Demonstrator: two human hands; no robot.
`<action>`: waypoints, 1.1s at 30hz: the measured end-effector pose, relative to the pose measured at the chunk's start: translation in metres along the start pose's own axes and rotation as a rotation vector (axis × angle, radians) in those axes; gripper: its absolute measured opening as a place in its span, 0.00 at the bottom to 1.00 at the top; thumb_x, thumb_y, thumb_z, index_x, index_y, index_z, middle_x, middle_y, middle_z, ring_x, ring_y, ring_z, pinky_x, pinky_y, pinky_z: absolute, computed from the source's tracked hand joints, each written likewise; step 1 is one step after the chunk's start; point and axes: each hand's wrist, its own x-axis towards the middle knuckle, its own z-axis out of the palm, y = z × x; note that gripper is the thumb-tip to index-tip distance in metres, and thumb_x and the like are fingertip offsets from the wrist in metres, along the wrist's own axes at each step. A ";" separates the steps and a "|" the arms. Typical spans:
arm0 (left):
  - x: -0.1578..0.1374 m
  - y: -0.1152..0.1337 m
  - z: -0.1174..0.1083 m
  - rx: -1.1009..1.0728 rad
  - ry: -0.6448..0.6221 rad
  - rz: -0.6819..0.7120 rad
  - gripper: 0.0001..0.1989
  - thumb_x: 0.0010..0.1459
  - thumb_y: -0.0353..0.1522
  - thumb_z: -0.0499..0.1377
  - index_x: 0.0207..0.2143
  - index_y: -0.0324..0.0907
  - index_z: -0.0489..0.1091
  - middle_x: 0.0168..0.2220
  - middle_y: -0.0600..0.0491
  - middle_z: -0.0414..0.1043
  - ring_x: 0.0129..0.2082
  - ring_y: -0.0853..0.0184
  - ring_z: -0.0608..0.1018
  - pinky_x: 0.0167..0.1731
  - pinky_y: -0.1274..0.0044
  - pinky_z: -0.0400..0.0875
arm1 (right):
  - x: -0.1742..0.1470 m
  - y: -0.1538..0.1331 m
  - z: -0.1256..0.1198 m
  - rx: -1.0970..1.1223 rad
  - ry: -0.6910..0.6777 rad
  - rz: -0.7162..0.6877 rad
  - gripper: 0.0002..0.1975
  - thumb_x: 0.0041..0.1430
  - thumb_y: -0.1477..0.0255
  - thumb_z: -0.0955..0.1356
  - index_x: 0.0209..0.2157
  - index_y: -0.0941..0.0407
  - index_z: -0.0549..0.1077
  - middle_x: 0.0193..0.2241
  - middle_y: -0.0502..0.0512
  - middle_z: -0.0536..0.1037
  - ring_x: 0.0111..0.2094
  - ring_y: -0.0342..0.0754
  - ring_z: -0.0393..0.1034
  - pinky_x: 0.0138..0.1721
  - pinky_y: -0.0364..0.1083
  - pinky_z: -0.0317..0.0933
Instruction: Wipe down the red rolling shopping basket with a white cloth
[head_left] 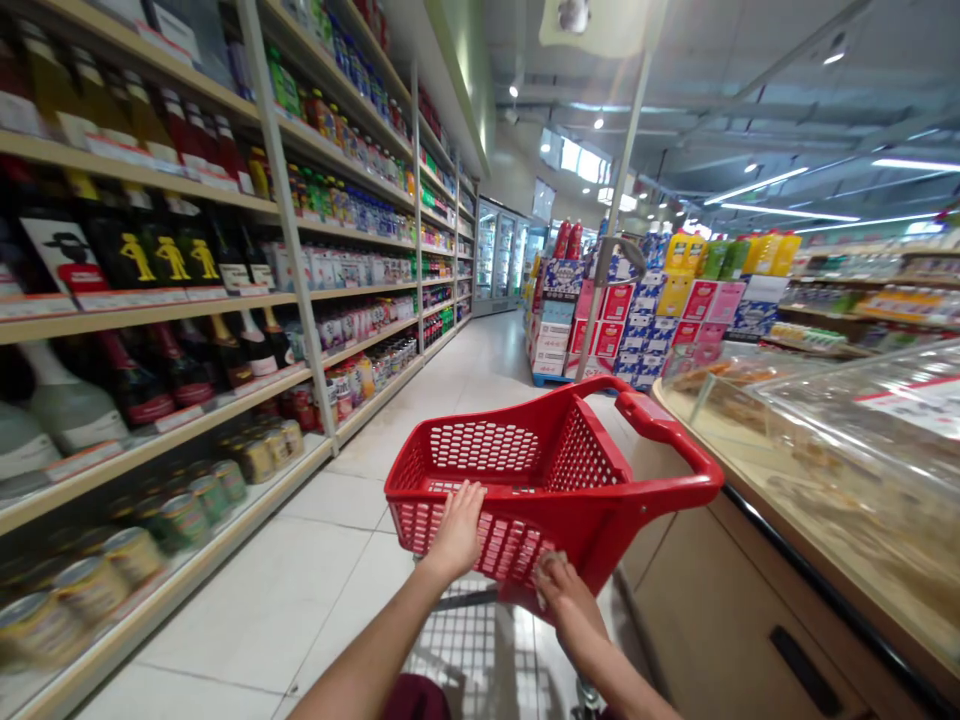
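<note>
A red plastic shopping cart (510, 490) stands side-on in front of me, its handle toward the right and its perforated basket holding nothing that I can see. My left hand (459, 530) rests on the near rim, fingers hooked over the edge. Lower down, my right hand (570, 600) presses against the outside of the basket's near wall, close to the handle end. Its fingers are bunched round a small crumpled, pale cloth (551, 568), mostly hidden by the hand.
Shelves of bottles and cans (315, 240) line the left side. A counter with clear covers (847, 420) runs close along the right, beside the cart's handle. Stacked drink cartons (645, 310) stand ahead, with a thin pole (607, 230) before them. Pale floor tiles (315, 560) lie below.
</note>
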 end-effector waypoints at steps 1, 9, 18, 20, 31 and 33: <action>0.000 -0.001 -0.001 -0.004 -0.007 0.005 0.36 0.39 0.19 0.46 0.56 0.33 0.50 0.59 0.47 0.48 0.60 0.64 0.46 0.58 0.67 0.42 | 0.000 -0.007 0.003 0.011 -0.010 -0.008 0.10 0.54 0.77 0.61 0.33 0.51 0.72 0.32 0.52 0.71 0.34 0.46 0.64 0.35 0.43 0.61; -0.013 -0.067 -0.037 -0.013 0.044 -0.148 0.28 0.48 0.21 0.43 0.54 0.30 0.52 0.58 0.40 0.50 0.59 0.61 0.49 0.56 0.63 0.44 | 0.034 -0.031 0.036 0.069 0.009 -0.011 0.14 0.56 0.79 0.59 0.40 0.53 0.70 0.36 0.55 0.71 0.36 0.47 0.64 0.36 0.45 0.61; -0.020 -0.099 -0.049 -0.096 0.008 -0.117 0.23 0.49 0.23 0.46 0.49 0.39 0.61 0.54 0.50 0.61 0.56 0.67 0.59 0.55 0.73 0.52 | 0.082 -0.091 0.081 0.098 -0.073 -0.151 0.14 0.57 0.76 0.60 0.45 0.56 0.66 0.42 0.59 0.68 0.40 0.47 0.61 0.41 0.47 0.59; -0.021 -0.100 -0.052 -0.107 0.004 -0.102 0.23 0.48 0.23 0.47 0.49 0.41 0.62 0.53 0.52 0.63 0.55 0.68 0.60 0.55 0.72 0.54 | 0.088 -0.098 0.092 0.065 -0.085 -0.177 0.13 0.56 0.78 0.60 0.44 0.57 0.67 0.40 0.59 0.69 0.39 0.48 0.61 0.39 0.46 0.61; -0.029 -0.096 -0.047 -0.065 0.018 -0.134 0.25 0.49 0.22 0.45 0.50 0.41 0.60 0.55 0.53 0.60 0.56 0.70 0.57 0.55 0.73 0.53 | 0.077 -0.089 0.071 0.055 -0.092 -0.177 0.13 0.57 0.77 0.59 0.44 0.56 0.67 0.40 0.59 0.69 0.38 0.49 0.61 0.37 0.48 0.59; -0.029 -0.094 -0.047 -0.031 0.018 -0.155 0.24 0.49 0.22 0.44 0.50 0.41 0.60 0.55 0.52 0.60 0.56 0.68 0.58 0.54 0.70 0.53 | 0.079 -0.085 0.063 0.039 -0.124 -0.184 0.10 0.56 0.77 0.60 0.38 0.56 0.70 0.35 0.57 0.70 0.36 0.48 0.61 0.35 0.46 0.59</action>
